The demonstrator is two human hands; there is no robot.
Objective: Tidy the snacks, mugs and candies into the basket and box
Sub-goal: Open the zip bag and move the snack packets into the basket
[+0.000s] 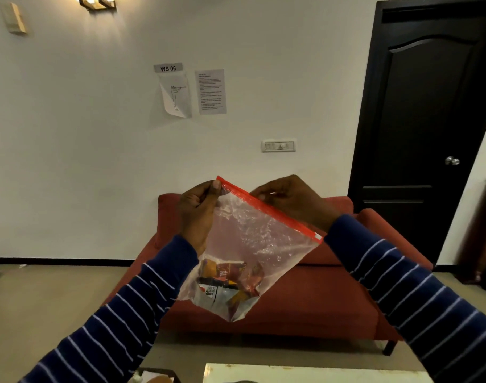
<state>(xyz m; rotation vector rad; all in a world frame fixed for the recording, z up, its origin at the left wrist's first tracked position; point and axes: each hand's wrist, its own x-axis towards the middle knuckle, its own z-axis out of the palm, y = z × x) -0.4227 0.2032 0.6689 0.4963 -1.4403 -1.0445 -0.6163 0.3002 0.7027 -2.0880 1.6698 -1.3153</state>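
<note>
A clear bag (250, 244) with a red zip strip (266, 207) hangs in mid-air between both hands, in front of a red sofa (319, 305). The left hand (199, 211) pinches the strip's upper end between thumb and curled fingers. The right hand (294, 199) pinches the strip near its middle, fingertips closed on the red edge. Neither grip is spread; each is pressed onto the strip. The strip's long axis runs on a slant, high at the left hand and falling toward the right sleeve, where its far end juts free. Snack packets (228, 283) lie bunched in the bag's low corner, directly below the left hand and well apart from the strip. The step in hand is probably sealing or opening the zip; which one cannot be told. A run along the strip would fall to the right hand, which sits nearer the free end. A pale counter (305, 373) edge shows below; basket and box are not clearly seen.
</note>
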